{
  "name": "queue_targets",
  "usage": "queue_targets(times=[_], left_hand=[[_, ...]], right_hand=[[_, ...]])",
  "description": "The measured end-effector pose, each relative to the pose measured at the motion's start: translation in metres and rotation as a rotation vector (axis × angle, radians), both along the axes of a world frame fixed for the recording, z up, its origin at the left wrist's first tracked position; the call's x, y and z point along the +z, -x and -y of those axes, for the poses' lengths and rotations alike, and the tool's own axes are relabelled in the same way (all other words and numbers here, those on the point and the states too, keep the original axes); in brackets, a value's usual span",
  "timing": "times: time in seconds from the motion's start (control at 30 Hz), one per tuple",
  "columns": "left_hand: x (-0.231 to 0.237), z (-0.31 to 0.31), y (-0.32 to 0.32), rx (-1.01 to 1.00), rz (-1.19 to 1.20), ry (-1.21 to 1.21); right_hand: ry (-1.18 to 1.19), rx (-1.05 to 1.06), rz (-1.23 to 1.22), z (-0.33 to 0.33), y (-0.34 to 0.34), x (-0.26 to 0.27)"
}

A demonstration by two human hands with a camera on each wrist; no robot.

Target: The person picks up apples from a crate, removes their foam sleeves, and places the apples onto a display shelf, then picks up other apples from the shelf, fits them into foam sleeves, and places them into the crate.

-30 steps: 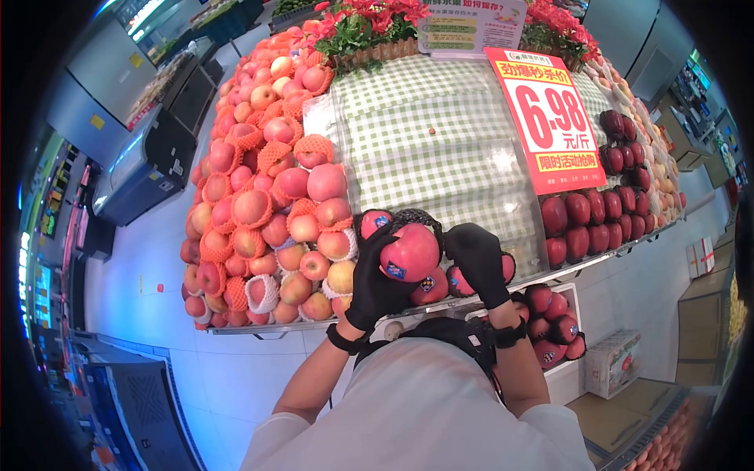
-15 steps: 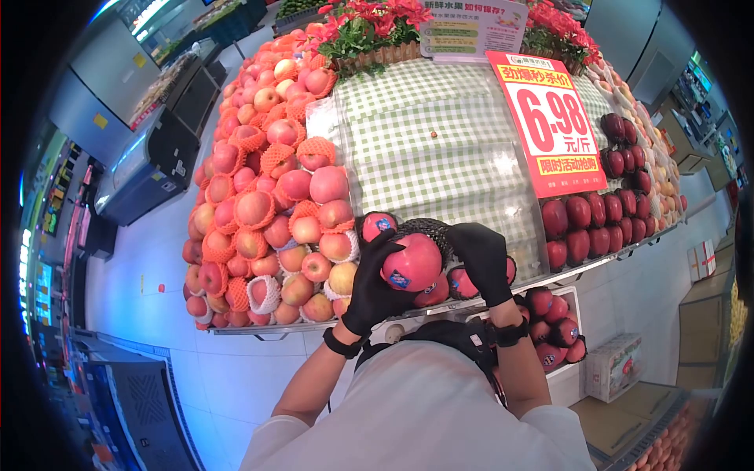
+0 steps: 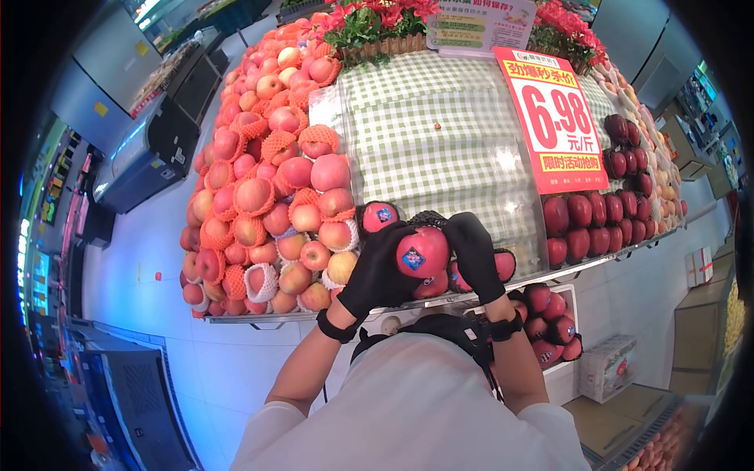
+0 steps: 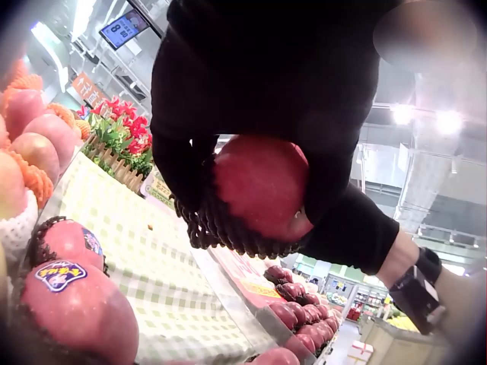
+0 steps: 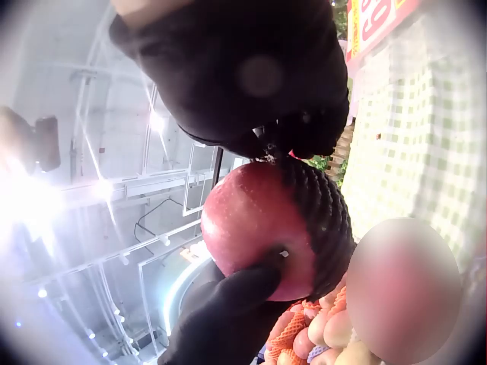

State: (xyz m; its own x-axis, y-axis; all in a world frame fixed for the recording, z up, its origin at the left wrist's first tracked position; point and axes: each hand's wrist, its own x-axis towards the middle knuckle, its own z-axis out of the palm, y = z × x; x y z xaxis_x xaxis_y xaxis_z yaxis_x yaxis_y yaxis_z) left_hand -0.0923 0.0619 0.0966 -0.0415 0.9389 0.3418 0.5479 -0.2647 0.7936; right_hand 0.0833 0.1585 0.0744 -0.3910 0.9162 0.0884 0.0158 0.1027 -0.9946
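"What does the left hand [image 3: 375, 275] have?"

"A red apple [image 3: 422, 251] with a blue sticker. The black-gloved fingers curl round it, and in the right wrist view the thumb presses on its bare skin."

"And where exactly is the apple?"

"Held up between the two hands, by the near edge of the bench [image 3: 259, 319], in front of the person's pale shirt [image 3: 424, 392]. A black foam net [image 5: 327, 220] covers one side of it; the other side is bare."

"The right hand [image 3: 473, 255]?"

"Gloved as well. Its fingers are bent in and pinch the net at its edge. I can't tell how each fingertip lies; the black glove hides that."

"What's around them?"

"A stickered apple in a black net [image 3: 378, 215] sits just beyond the left hand. Left of that is a heap of apples [image 3: 255, 196]; ahead, a green checked cloth [image 3: 428, 141]; to the right, a red-and-white price sign [image 3: 556, 122] and rows of dark red apples [image 3: 601, 220]."
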Motion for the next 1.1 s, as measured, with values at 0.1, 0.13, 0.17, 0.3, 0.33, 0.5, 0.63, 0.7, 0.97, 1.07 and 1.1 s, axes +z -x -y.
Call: queue_targets(times=[0.1, 0.13, 0.17, 0.3, 0.33, 0.5, 0.63, 0.7, 0.97, 1.07, 1.1], left_hand=[[-0.008, -0.001, 0.002, 0.036, -0.042, 0.074], [-0.008, -0.001, 0.003, 0.061, -0.072, 0.089], [-0.008, 0.000, 0.002, 0.060, -0.040, 0.095], [-0.004, -0.004, 0.004, -0.017, 0.133, 0.238], [-0.005, -0.005, 0.005, -0.054, 0.189, 0.305], [-0.018, 0.000, 0.001, 0.067, -0.142, 0.009], [-0.014, -0.003, -0.006, 0.131, -0.156, 0.018], [-0.016, -0.017, -0.007, 0.063, -0.095, 0.091], [-0.084, -0.065, -0.007, 0.064, -0.052, 0.112], [-0.094, -0.060, 0.003, 0.004, 0.073, 0.269], [-0.097, -0.058, 0.006, -0.026, 0.036, 0.268]], right_hand=[[-0.041, 0.041, 0.054, -0.002, -0.002, 0.000], [-0.072, 0.061, 0.074, -0.002, -0.004, -0.001], [-0.091, 0.076, 0.056, -0.003, -0.005, -0.005], [-0.112, 0.120, 0.032, -0.004, -0.012, -0.019], [-0.101, 0.129, 0.039, -0.002, -0.013, -0.020], [-0.026, 0.154, 0.037, 0.004, -0.015, -0.024], [-0.079, 0.298, 0.146, 0.005, -0.027, -0.013], [-0.160, 0.338, 0.142, 0.004, -0.025, 0.010], [-0.254, 0.311, 0.199, -0.039, -0.010, -0.030], [-0.083, 0.317, 0.198, -0.043, -0.018, -0.052], [-0.064, 0.309, 0.190, -0.042, -0.018, -0.063]])
